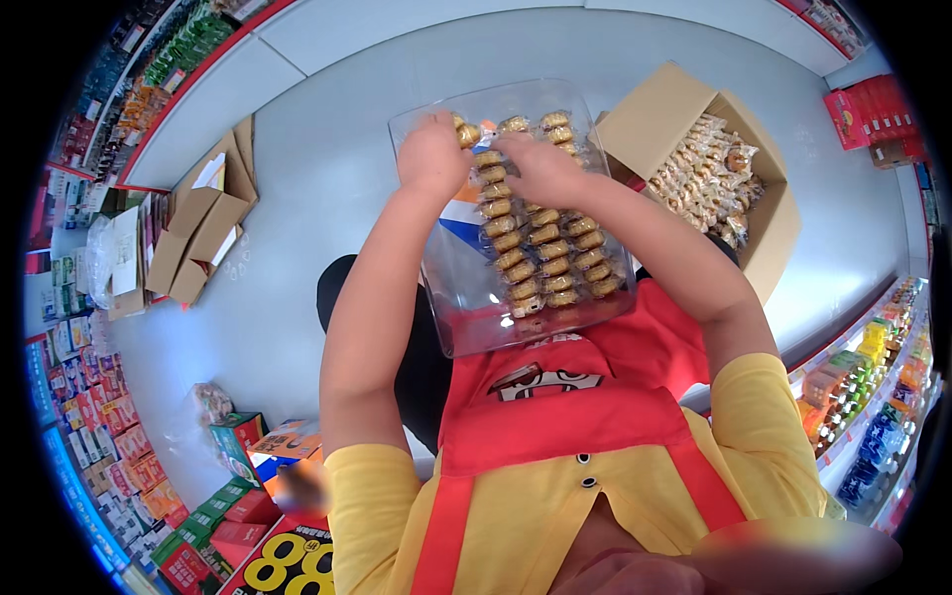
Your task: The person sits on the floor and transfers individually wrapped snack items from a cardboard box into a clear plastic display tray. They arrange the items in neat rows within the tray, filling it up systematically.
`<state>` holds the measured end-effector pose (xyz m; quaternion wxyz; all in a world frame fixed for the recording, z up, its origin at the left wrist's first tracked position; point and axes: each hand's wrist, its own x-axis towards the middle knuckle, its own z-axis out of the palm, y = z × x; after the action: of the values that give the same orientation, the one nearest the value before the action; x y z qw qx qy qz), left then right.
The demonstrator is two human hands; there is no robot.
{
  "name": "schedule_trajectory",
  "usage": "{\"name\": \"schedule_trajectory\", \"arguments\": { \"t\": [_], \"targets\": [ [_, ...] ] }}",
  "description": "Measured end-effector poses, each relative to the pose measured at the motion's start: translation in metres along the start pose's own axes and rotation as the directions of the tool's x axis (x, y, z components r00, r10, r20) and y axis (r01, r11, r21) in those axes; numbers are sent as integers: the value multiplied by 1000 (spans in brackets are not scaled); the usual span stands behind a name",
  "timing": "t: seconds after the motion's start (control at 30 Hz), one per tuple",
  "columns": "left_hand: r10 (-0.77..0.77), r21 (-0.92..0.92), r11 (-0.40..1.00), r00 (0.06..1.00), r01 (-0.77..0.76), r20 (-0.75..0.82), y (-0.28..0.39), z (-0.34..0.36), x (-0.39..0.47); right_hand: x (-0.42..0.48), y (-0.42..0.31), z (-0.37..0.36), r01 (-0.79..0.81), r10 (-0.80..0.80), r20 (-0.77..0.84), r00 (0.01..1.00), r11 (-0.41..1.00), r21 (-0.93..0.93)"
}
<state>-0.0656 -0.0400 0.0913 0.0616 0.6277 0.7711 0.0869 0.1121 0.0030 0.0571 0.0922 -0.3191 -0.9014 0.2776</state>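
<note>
A clear plastic tray [468, 297] rests in front of my red apron, over my lap. Individually wrapped round pastries [554, 249] stand on edge in rows along its middle and right. My left hand [435, 156] is at the tray's far left part, its fingers curled around or against wrapped pastries; its grip is partly hidden. My right hand [543, 167] reaches over the rows near the far end, fingers spread and touching or just above the pastries. Whether it holds one cannot be told. Behind my right forearm, an open cardboard box [654, 123] contains many more wrapped pastries [703, 175].
Flattened cardboard boxes [197, 230] lie on the floor at left beside clear plastic wrap [100, 260]. Stocked shelves curve along both sides. Green and red cartons [238, 513] stand at lower left. Bottled drinks [881, 435] line a shelf at right.
</note>
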Motion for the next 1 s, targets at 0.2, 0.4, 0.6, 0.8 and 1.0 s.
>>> {"name": "schedule_trajectory", "arguments": {
  "t": [0.2, 0.4, 0.6, 0.8, 1.0],
  "targets": [
    [19, 153, 987, 992, -38, 122, 8, 32, 18, 8, 7, 23, -57, 73, 115, 991, 989, -135],
    [57, -8, 998, 998, -57, 19, 15, 55, 16, 5, 11, 28, -62, 85, 136, 987, 984, -164],
    [-157, -184, 968, 984, 171, 87, 14, 61, 10, 3, 14, 27, -60, 70, 72, 995, 990, -130],
    [-37, -253, 964, 981, 86, 191, 6, 65, 17, 3, 11, 28, -55, 62, 54, 997, 990, -126],
    [-257, -357, 875, 939, 326, 226, 8, 65, 22, 0, 14, 29, -57, 57, -6, 998, 992, -111]
  ]
}}
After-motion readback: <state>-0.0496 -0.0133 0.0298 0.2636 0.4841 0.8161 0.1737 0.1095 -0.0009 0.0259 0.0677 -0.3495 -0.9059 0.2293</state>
